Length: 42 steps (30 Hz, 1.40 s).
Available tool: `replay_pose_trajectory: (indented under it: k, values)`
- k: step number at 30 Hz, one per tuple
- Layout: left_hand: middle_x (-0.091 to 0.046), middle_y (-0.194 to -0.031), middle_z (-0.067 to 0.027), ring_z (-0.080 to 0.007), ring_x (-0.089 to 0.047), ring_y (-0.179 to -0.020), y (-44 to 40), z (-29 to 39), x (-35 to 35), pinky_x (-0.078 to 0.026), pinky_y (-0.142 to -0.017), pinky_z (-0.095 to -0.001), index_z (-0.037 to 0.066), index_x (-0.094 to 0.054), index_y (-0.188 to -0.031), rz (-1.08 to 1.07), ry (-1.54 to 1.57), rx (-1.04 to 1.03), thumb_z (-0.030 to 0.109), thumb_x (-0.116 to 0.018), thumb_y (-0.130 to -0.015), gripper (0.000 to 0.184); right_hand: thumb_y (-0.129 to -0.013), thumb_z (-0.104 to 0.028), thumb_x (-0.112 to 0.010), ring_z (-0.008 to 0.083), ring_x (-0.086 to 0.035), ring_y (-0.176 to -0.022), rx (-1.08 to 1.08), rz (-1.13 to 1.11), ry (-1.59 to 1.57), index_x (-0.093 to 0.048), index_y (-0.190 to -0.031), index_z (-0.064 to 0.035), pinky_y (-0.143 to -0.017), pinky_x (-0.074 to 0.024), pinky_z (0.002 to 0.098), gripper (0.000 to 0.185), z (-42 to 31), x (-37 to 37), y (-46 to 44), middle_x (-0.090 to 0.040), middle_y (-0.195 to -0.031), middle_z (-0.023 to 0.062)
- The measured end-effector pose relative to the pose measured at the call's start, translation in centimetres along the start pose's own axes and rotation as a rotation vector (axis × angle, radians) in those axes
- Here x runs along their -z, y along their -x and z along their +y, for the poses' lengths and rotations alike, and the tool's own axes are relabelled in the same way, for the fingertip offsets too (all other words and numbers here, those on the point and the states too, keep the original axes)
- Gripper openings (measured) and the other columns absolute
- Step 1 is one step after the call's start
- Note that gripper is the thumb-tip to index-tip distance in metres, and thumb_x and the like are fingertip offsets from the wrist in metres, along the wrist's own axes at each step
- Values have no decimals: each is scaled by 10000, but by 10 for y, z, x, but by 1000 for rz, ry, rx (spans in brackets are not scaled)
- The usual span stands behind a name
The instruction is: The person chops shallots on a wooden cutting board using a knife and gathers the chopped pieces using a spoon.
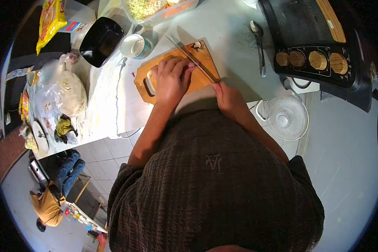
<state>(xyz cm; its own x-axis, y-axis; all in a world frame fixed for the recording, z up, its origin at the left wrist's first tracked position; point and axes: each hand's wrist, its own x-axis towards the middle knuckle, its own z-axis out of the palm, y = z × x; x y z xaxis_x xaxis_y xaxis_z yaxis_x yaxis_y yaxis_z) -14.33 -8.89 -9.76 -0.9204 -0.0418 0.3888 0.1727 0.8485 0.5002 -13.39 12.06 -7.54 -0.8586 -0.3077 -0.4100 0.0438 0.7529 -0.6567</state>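
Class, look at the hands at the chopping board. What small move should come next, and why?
Probably tuck the left hand's fingertips back before any downward stroke. The right hand holds the knife over the board, its blade close beside those fingertips, and what they cover is mostly hidden.

A long, straight-bladed knife (192, 58), gripped in the right hand (227, 97), slants across an orange-brown wooden board (209, 58) lying flat on the worktop (239, 54). A small pinkish piece (191, 65), mostly hidden, sits at the left hand's (172, 77) fingertips beside the blade.
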Motion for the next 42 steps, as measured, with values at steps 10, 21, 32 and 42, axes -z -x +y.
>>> replay_pose_trajectory:
  k: [10, 21, 32, 42]
  values:
    - [-688, -996, -21, -259, -587, -1024, 0, 7, 4, -346, -853, -445, 139, -744, -921, -54, -43, 98, 276, -771, -843, 160, -1069, -322, -456, 520, -598, -797, 47, 21, -96, -558, -913, 17, -658, -442, 533, 387, 3, -2, 1, -609, -781, 295]
    - [-720, -955, -26, -247, -611, -1001, -2, 6, 2, -341, -858, -440, 137, -715, -942, -40, -9, 42, 204, -740, -860, 109, -1070, -404, -432, 529, -625, -851, -6, -39, -106, -581, -946, -4, -719, -456, 604, 445, 5, 0, -1, -651, -858, 300]
    - [-712, -944, -32, -247, -645, -894, -1, 6, 1, -380, -850, -429, 123, -729, -952, -7, -59, -27, 156, -754, -841, 119, -1071, -370, -447, 491, -620, -791, 12, -22, -139, -581, -940, 17, -689, -464, 530, 430, 5, 2, -2, -628, -813, 279]
    - [-737, -924, -40, -222, -667, -902, 0, 7, 1, -392, -856, -410, 102, -741, -904, -53, -17, 8, 109, -746, -840, 64, -1071, -317, -469, 434, -645, -783, 20, 31, -179, -594, -944, 26, -701, -483, 461, 386, 3, -4, -6, -639, -801, 239]
